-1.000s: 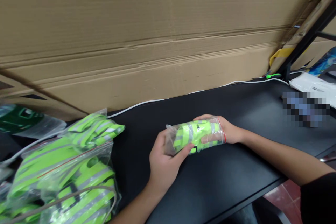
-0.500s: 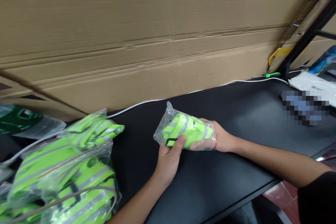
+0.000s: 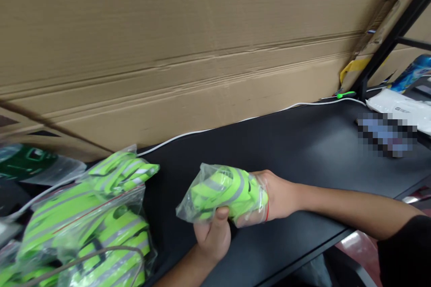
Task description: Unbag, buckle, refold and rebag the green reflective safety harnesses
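Snugly between both hands (image 3: 212,237) (image 3: 279,197), one bagged reflective vest (image 3: 224,190)

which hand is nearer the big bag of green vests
Left hand, just right of the big bag, not touching it. The right hand sits farther right, beyond the small bag both hands hold.

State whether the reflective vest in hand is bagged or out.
Bagged: the reflective vest shows through the clear plastic bag between the left hand and right hand.

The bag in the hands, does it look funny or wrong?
A little: the clear bag is crumpled, and its empty corner sticks out past the left hand. The green vest inside looks squashed. I can't see any rip.
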Motion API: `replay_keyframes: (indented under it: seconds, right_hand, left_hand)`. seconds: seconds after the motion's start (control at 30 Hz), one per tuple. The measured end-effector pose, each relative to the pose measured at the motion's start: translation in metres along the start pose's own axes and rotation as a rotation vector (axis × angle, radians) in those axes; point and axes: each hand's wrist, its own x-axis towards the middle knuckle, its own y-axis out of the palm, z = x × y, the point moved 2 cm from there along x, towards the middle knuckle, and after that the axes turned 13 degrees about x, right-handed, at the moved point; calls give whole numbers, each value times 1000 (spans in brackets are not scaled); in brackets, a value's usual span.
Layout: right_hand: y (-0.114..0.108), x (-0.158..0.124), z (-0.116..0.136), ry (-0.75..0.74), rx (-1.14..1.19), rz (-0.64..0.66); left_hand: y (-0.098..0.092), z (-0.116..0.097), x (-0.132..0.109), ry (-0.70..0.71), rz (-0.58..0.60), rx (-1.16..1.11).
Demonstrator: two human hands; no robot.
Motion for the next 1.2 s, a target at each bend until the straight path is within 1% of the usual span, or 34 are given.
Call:
replay_keyframes:
  seconds: [0.07,0.13,0.2,0.27,0.33,0.4,0.43,0.47,0.53,0.6,0.63,0.67,0.73,0.77,0.83,1.0,1.03,1.1,1.2]
  right_hand:
    - [-2,0,1,31,124,52]
    - [-3,0,1,65,222,101]
    - [-5,0,0,95,283,153]
    - [-6,-1,-3,121,297,196]
    - [-8,-2,-9,151,288,185]
    - [-13,-2,-15,151,284,152]
    - [-16,-1,-18,132,279,138]
    - [-20,0,-20,108,272,117]
    - [-28,3,-21,83,267,59]
    - [-35,5,-21,122,294,12]
    - [-37,5,-21,155,314,3]
    - [-38,5,-21,184,330,5]
    - [-39,5,-20,194,341,2]
    - [-40,5,-19,186,340,-3]
    - [-42,5,-19,179,337,9]
    - [-56,0,-10,286,310,120]
    - [-60,-2,-7,314,306,141]
    - [-67,-5,0,356,293,172]
    - [-72,-10,6,397,249,188]
  left_hand:
    - [0,7,2,71,22,-11]
    - [1,11,2,140,14,-7]
    - [1,12,1,201,-3,42]
    - [2,9,0,254,-31,116]
    - [1,6,0,286,-30,202]
    - [-2,3,4,276,-4,277]
    - [-3,2,7,244,47,310]
    - [-3,1,12,194,128,336]
    - [-1,-1,20,60,343,362]
    - [3,-4,25,-66,536,345]
    - [6,-5,26,-114,598,325]
    - [8,-7,27,-150,633,300]
    - [13,-9,26,-187,673,267]
    - [14,-10,26,-191,672,258]
    - [16,-11,27,-177,620,238]
    - [15,-15,26,-153,546,246]
    - [14,-14,26,-153,516,238]
    - [11,-12,25,-145,420,198]
    - [6,-7,26,-89,291,82]
